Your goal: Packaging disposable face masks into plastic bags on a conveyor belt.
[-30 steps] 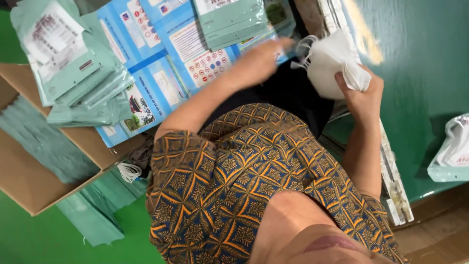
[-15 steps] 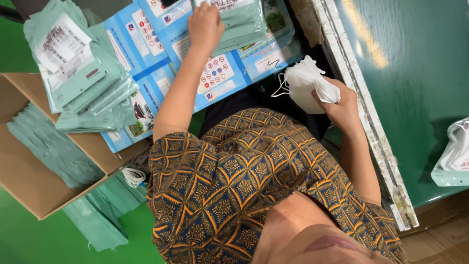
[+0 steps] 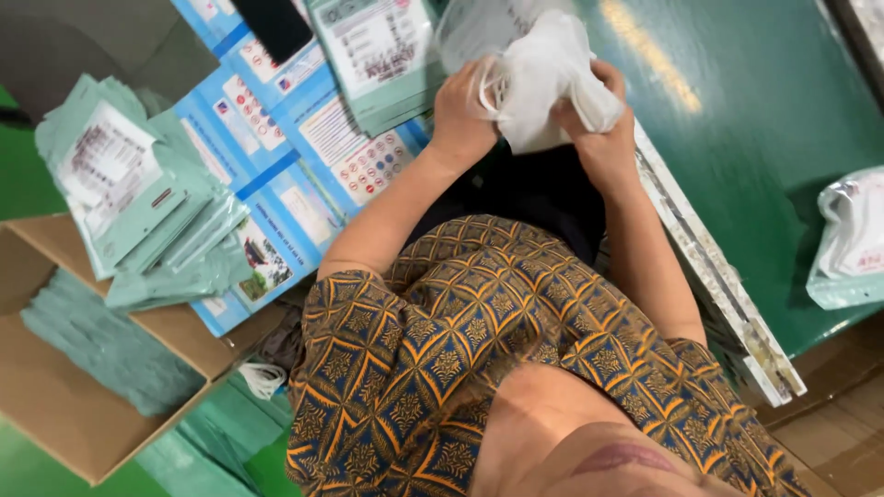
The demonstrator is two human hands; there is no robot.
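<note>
At the left a cardboard box [image 3: 64,405] held pale green packets, and a stack of mint-green pouches [image 3: 138,221] lay over blue leaflets [image 3: 304,175] near that edge of the desk [image 3: 764,138]. Half a second before, the left hand [image 3: 460,115] had been stretched out onto the pouches; it had come back and now closed on the white masks [image 3: 543,78]. The right hand [image 3: 603,138] gripped the same bundle from the other side, above the desk's near edge.
</note>
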